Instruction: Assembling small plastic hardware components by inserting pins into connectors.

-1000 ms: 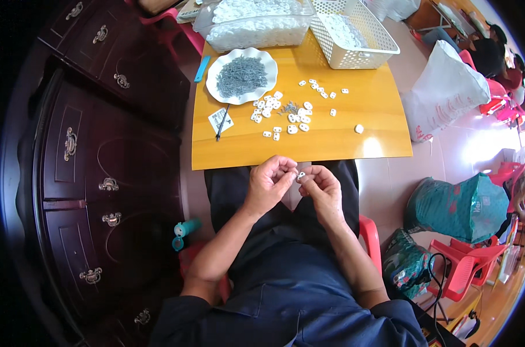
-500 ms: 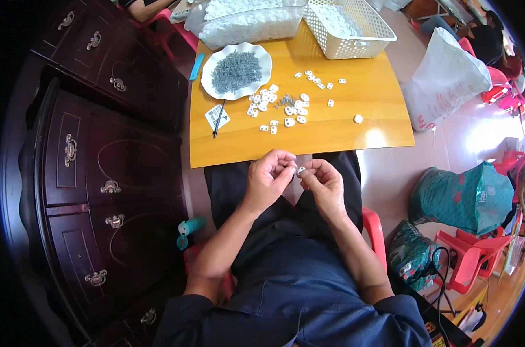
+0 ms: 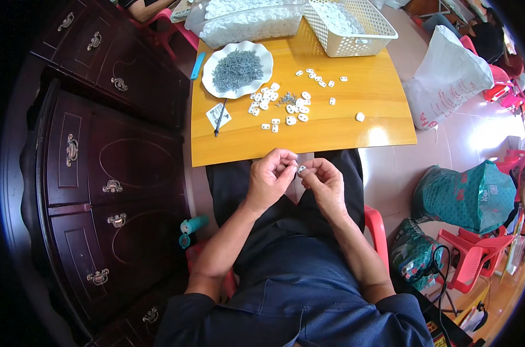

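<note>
Gently now: your left hand (image 3: 272,175) and right hand (image 3: 324,181) both pinch the white clip (image 3: 301,169); keep it steady over your lap.

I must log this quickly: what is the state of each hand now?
Left hand: closed, fingertips pinching the small white piece.
Right hand: closed, fingertips on the same small white piece.

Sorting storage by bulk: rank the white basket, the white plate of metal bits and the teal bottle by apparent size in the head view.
1. white basket, though the frame cuts it off
2. white plate
3. teal bottle, clearly smallest
</note>
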A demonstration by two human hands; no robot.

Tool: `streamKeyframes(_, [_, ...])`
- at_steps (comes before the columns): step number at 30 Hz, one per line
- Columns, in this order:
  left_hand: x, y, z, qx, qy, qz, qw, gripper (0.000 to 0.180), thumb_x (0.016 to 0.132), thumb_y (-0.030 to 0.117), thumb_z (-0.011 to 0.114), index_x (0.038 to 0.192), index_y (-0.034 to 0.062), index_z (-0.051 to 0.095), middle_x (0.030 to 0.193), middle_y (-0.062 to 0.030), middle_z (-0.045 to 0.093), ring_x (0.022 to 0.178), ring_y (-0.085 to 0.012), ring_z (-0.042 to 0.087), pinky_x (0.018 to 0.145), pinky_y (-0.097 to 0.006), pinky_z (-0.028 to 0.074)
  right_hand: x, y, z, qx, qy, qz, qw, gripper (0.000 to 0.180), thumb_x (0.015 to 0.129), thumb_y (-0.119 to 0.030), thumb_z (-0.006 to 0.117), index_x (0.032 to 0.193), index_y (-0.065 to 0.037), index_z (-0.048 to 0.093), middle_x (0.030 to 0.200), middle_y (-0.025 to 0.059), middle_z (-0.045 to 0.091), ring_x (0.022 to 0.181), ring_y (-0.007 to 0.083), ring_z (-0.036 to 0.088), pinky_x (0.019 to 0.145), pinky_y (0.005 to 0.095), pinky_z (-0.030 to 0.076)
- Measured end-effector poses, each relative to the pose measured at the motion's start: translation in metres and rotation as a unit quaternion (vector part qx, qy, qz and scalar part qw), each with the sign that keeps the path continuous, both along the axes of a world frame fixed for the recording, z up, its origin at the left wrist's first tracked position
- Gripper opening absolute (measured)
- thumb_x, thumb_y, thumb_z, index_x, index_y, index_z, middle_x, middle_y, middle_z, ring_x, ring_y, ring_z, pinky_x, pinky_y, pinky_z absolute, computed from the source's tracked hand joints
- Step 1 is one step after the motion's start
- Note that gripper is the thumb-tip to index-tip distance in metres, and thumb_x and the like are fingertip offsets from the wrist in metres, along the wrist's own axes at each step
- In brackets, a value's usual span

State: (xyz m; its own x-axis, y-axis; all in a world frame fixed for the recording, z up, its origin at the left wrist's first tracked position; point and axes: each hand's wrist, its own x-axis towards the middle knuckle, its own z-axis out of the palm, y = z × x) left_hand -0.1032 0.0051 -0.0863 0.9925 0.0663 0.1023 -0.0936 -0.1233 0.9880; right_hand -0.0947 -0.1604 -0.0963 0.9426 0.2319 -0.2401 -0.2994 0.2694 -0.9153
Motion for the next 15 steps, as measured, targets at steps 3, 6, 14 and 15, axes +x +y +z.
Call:
streamKeyframes(3, [0.0, -0.001, 0.002, 0.01, -0.011, 0.0, 1.0, 0.017, 0.089, -0.006, 0.069, 0.105, 0.0001, 0.066, 0.087, -0.0025, 0.07, 0.075, -0.004, 0.065, 0.067, -0.02, 0.053, 0.0, 0.0, 0.0, -0.004, 0.003, -0.001, 1.0, 0.011, 0.095, -0.003, 0.067, 0.105, 0.0, 0.067, 0.086, 0.0009, 0.069, 0.072, 0.0062, 0.061, 0.067, 0.0201, 0.049])
streamKeyframes(6, [0.0, -0.002, 0.004, 0.041, -0.029, 0.004, 0.999, 0.016, 0.088, -0.007, 0.069, 0.103, 0.0002, 0.066, 0.085, -0.0027, 0.07, 0.073, -0.0039, 0.065, 0.066, -0.02, 0.053, -0.001, 0.002, 0.004, -0.022, 0.007, -0.006, 1.0, 0.01, 0.095, -0.003, 0.068, 0.105, 0.0, 0.067, 0.085, -0.0006, 0.068, 0.073, 0.0047, 0.06, 0.068, 0.0189, 0.049])
streamKeyframes(14, [0.001, 0.001, 0.0, 0.046, -0.033, 0.019, 0.998, 0.015, 0.085, -0.009, 0.068, 0.098, -0.0016, 0.064, 0.082, -0.0075, 0.071, 0.07, -0.0087, 0.07, 0.062, -0.023, 0.054, 0.001, 0.009, 0.008, -0.164, -0.112, -0.015, 0.98, 0.007, 0.094, -0.003, 0.066, 0.099, 0.002, 0.067, 0.067, 0.0034, 0.067, 0.048, 0.0082, 0.059, 0.043, 0.0248, 0.046])
streamKeyframes(15, [0.001, 0.0, 0.0, 0.04, -0.031, 0.016, 0.999, 0.015, 0.085, -0.009, 0.069, 0.097, -0.0015, 0.064, 0.081, -0.0074, 0.071, 0.07, -0.0087, 0.07, 0.062, -0.023, 0.054, 0.001, 0.008, 0.008, -0.164, -0.11, -0.013, 0.98, 0.007, 0.094, -0.003, 0.066, 0.099, 0.002, 0.067, 0.067, 0.0034, 0.067, 0.048, 0.0082, 0.059, 0.043, 0.0248, 0.046])
